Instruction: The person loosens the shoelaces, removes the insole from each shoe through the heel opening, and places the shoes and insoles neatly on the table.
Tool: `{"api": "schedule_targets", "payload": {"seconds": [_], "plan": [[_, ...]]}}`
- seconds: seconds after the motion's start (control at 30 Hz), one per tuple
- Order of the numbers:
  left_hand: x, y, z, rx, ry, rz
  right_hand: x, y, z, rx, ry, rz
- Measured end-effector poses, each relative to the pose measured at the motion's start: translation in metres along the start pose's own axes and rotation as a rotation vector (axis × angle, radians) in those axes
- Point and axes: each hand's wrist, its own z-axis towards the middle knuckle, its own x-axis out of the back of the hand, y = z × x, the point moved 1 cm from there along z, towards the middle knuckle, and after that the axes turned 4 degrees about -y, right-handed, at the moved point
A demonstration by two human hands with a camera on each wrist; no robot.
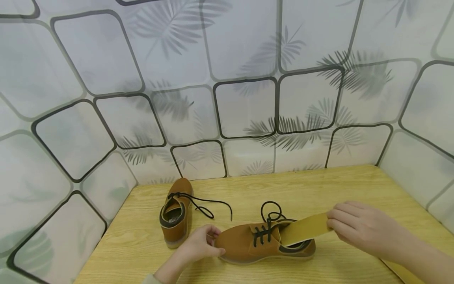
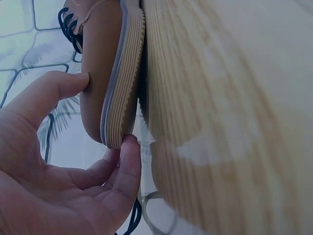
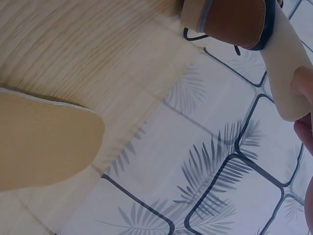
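Note:
A brown lace-up shoe [image 1: 235,242] lies on its sole across the table, toe to the left and its opening to the right. My left hand [image 1: 198,245] grips it by the toe; in the left wrist view the thumb presses the upper and the fingertips [image 2: 129,147] touch the sole's edge. Between thumb and fingers, my right hand [image 1: 363,227] pinches one end of a tan insole [image 1: 307,228]. The insole slants down into the shoe's opening, its front end hidden inside. Black laces [image 1: 261,235] run across the shoe's front, with loops trailing behind.
A matching brown shoe [image 1: 176,230] stands at the left, toe away from me, its lace trailing right. Another tan insole [image 3: 46,139] lies on the table at the right, near the front edge. Patterned covering [image 1: 244,106] rises behind the wood-grain table [image 1: 227,199] and along both sides.

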Motion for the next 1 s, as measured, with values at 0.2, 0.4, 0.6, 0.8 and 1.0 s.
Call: {"api": "schedule_targets", "payload": {"seconds": [0.2,0.4,0.6,0.8,1.0], "plan": [[-0.0002,0.0004,0.0001,0.008,0.007,0.015,0.0,0.0028,-0.0006,0.001,0.026,-0.008],[0.0,0.0009,0.0006,0.003,0.005,0.014,0.0023,0.0044,-0.0007,-0.008,0.011,-0.01],[0.0001,0.0008,0.0003,0.004,0.0,0.012,0.0027,0.0056,-0.0002,-0.009,0.057,0.005],[0.0001,0.0015,-0.0003,0.004,0.0,0.011,0.0044,0.0065,0.001,-0.018,0.081,0.011],[0.0001,0.0016,-0.0004,0.008,0.0,0.011,0.0079,0.0069,0.0015,-0.028,0.086,0.005]]}}
